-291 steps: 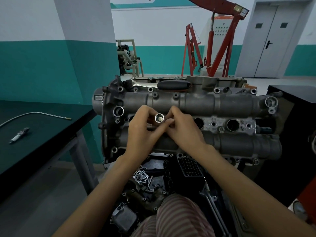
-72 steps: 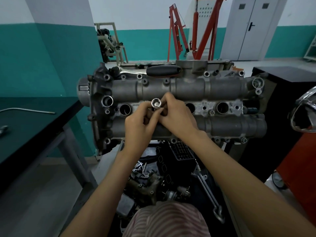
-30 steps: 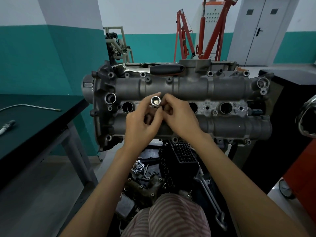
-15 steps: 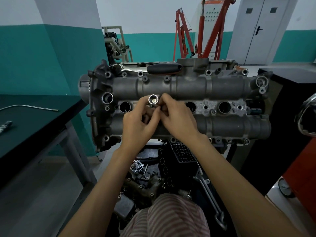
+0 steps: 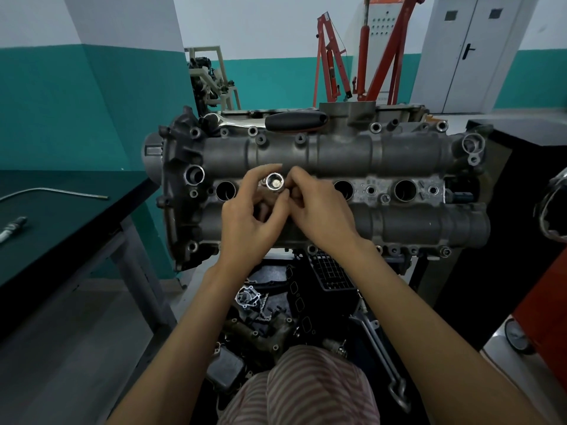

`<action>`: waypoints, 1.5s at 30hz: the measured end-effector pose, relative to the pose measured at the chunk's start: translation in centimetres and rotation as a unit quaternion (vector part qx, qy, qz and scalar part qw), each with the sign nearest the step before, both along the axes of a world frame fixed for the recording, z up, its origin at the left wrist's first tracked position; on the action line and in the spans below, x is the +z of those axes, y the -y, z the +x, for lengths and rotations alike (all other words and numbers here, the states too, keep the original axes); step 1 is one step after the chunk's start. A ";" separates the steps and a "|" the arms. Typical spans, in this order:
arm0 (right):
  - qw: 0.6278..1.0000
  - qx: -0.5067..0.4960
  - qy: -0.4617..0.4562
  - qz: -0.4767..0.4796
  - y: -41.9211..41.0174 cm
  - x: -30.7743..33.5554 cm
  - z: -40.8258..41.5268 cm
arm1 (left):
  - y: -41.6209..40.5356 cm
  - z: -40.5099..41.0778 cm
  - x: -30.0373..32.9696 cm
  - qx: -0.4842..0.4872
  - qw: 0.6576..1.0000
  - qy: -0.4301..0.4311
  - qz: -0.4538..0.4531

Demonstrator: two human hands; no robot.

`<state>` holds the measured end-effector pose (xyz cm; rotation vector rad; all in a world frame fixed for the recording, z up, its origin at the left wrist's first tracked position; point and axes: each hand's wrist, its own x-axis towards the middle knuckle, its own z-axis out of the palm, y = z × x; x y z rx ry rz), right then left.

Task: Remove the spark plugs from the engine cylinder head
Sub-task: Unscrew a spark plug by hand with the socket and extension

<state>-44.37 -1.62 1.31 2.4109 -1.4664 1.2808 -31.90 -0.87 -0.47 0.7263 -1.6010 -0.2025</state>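
Left hand (image 5: 245,222) and right hand (image 5: 319,213) meet over the second plug well from the left, fingers of both curled and pinching the spark plug socket (image 5: 274,181) that stands in it. Socket's open drive end faces up toward the camera; its long axis runs down into the well, roughly straight away from the head view. Shaft below the rim hidden by fingertips. Whether a plug is seated inside cannot be told

Engine cylinder head (image 5: 322,191) lies lengthwise left to right. Three other wells show open and dark: one left of the hands (image 5: 226,191), two to the right (image 5: 343,188) (image 5: 405,190)

Judgement: both hands equally near, flanking the socket; the coming move is a twist about that axis or a lift straight out toward the viewer. Tilting risks binding in the well

Ratchet handle (image 5: 294,121) rests along the far edge of the head. On the counter (image 5: 76,210) at left, well apart, lies one loose spark plug (image 5: 12,230) and a thin metal rod (image 5: 55,191)
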 end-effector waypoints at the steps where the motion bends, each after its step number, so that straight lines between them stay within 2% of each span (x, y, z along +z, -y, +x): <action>1: 1.000 0.001 -0.009 -0.002 0.0 0.0 0.0 | 0.0 0.0 0.0 0.006 1.000 0.006 0.001; 5: 1.000 -0.003 -0.029 -0.012 -0.1 0.0 0.1 | 0.2 -0.1 0.1 0.034 0.999 -0.010 0.010; 9: 0.999 0.002 0.026 0.041 0.0 0.3 0.1 | 0.1 -0.3 0.3 0.035 0.998 -0.045 0.034; 13: 0.997 0.002 0.059 0.054 0.3 0.2 -0.2 | -0.1 -0.2 0.3 0.013 0.999 -0.032 0.019; 16: 0.999 0.015 0.027 0.040 0.2 0.1 -0.3 | 0.0 -0.1 0.0 0.019 1.000 -0.002 0.007; 19: 1.000 0.007 -0.021 0.014 0.0 0.1 -0.1 | 0.3 -0.2 0.0 0.047 0.999 -0.011 0.005; 25: 0.998 0.009 0.040 0.038 0.0 0.3 -0.2 | 0.4 -0.4 0.0 0.048 0.998 -0.033 0.011; 32: 1.000 0.009 -0.022 -0.001 -0.2 0.1 -0.1 | 0.3 0.0 -0.2 0.014 1.000 -0.003 -0.016; 36: 0.999 -0.001 -0.048 -0.024 -0.2 0.1 -0.1 | 0.4 -0.2 -0.1 0.037 0.999 -0.031 -0.001; 42: 0.999 -0.001 0.030 0.016 -0.2 0.2 0.0 | 0.3 -0.4 0.1 0.038 0.998 -0.042 0.013; 45: 1.000 -0.010 0.009 0.003 -0.1 0.0 0.0 | 0.2 -0.3 0.1 0.023 0.999 -0.039 0.014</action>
